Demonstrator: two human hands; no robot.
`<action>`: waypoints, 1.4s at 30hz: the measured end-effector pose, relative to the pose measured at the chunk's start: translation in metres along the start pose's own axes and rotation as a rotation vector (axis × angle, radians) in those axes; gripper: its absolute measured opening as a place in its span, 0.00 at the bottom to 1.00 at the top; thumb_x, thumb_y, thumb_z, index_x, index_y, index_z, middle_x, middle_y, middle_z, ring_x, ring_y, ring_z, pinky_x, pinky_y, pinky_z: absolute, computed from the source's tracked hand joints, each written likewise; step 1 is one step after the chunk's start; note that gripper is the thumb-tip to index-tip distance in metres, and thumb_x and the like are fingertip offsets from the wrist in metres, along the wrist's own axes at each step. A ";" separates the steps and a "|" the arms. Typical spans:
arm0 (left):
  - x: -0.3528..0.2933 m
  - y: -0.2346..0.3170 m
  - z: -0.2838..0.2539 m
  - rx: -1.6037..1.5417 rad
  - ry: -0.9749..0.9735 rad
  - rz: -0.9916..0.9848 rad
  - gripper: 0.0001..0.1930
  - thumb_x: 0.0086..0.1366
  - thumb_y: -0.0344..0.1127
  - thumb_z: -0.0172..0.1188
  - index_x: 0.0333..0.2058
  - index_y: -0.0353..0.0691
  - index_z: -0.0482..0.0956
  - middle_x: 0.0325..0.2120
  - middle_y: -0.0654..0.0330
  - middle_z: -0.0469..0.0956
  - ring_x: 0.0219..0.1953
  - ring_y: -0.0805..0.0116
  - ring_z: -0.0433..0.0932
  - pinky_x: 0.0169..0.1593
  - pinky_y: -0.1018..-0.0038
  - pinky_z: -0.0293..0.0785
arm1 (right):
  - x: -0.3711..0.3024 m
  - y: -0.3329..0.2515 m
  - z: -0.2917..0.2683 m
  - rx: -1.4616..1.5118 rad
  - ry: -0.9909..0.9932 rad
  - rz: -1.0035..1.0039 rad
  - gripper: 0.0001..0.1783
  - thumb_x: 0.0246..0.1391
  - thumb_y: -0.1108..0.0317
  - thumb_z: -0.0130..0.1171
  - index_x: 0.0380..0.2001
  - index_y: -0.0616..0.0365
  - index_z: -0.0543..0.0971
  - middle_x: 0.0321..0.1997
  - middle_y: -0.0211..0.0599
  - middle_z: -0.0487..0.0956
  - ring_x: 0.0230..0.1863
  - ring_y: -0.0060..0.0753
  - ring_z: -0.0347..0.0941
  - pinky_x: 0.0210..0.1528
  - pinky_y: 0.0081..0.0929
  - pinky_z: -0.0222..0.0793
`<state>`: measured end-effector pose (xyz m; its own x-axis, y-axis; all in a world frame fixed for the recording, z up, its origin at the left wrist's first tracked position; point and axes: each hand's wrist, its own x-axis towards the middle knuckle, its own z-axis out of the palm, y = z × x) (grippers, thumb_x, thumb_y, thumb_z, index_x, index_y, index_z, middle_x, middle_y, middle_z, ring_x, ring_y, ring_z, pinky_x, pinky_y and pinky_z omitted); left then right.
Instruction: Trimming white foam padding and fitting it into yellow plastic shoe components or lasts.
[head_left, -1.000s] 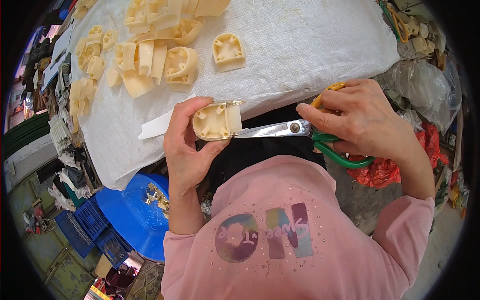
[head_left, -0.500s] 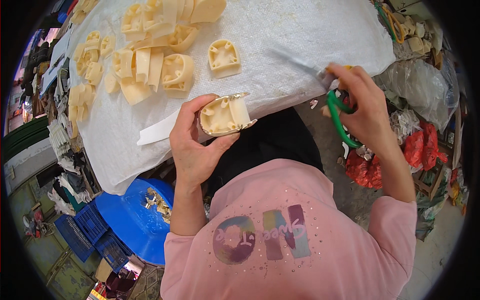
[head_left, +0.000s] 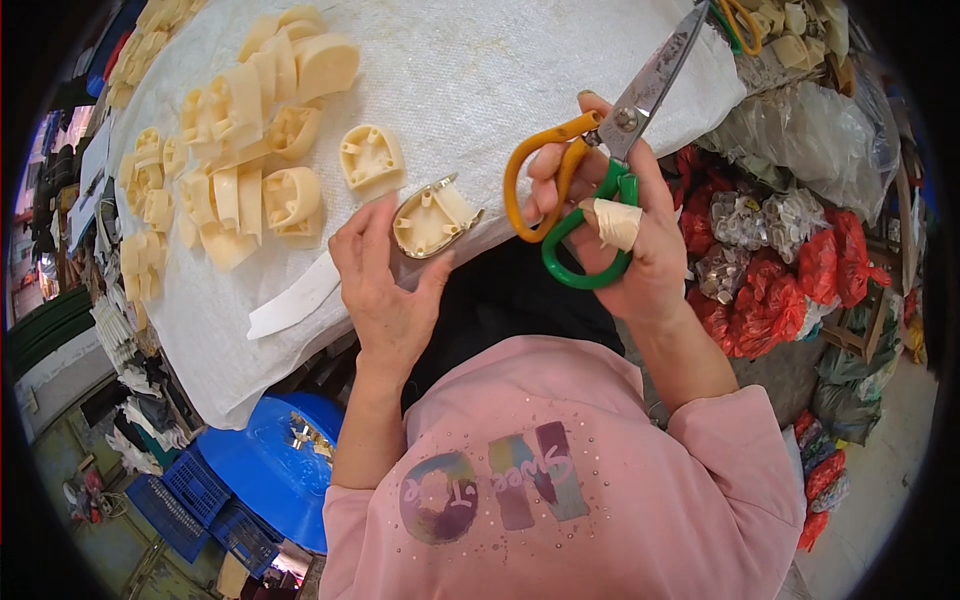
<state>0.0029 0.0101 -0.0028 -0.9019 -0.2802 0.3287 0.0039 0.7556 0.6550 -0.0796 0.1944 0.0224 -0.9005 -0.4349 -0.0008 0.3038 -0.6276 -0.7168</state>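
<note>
At your far left, cream pieces [head_left: 222, 115] lie heaped on the white cloth [head_left: 480, 90], overlapping so that some are half hidden, and the dark round rim crops the uppermost group. Below them, your left forearm covers part of the blue tub [head_left: 255, 465], and the scraps in it are hard to make out. A white strip [head_left: 290, 308] lies near your left hand [head_left: 388, 300].

The metal-edged cream block [head_left: 430, 222] sits between that hand's fingers and thumb, by the cloth's edge; whether it also rests on the cloth you cannot tell. The hand is part-curled, gripping the block by its near side.

Farther right, your scissors [head_left: 625, 119] slant up with blades together, tips running to the top edge of view. Your right hand [head_left: 650, 245] is turned palm up, its fingers curled around the orange and green handles, the taped thumb in front of the green one; exactly how fingers pass through the loops is unclear. Red bags [head_left: 765, 305] are partly behind your right wrist.
</note>
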 end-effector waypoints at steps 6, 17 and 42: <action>0.005 0.003 -0.002 0.061 -0.016 0.031 0.30 0.38 0.27 0.70 0.46 0.37 0.75 0.37 0.53 0.73 0.41 0.55 0.70 0.44 0.67 0.69 | 0.003 0.011 0.009 0.408 0.043 0.021 0.33 0.55 0.63 0.49 0.63 0.50 0.52 0.34 0.41 0.66 0.31 0.28 0.61 0.35 0.29 0.59; 0.003 -0.003 -0.004 0.104 -0.068 -0.015 0.30 0.38 0.27 0.69 0.45 0.38 0.75 0.37 0.54 0.73 0.41 0.57 0.71 0.46 0.68 0.69 | 0.012 0.019 -0.002 0.221 -0.115 -0.159 0.33 0.49 0.73 0.47 0.60 0.59 0.54 0.34 0.37 0.67 0.31 0.23 0.61 0.36 0.24 0.61; 0.010 -0.003 -0.005 0.023 -0.091 -0.010 0.30 0.36 0.27 0.71 0.44 0.38 0.74 0.35 0.53 0.72 0.40 0.55 0.70 0.44 0.66 0.68 | 0.049 0.050 0.014 0.053 -0.055 -0.088 0.26 0.51 0.74 0.47 0.55 0.62 0.59 0.31 0.34 0.68 0.28 0.23 0.63 0.32 0.23 0.62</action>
<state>-0.0044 0.0024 0.0020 -0.9373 -0.2336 0.2587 -0.0139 0.7665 0.6420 -0.1038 0.1323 -0.0036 -0.9062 -0.4110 0.0998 0.2421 -0.6976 -0.6743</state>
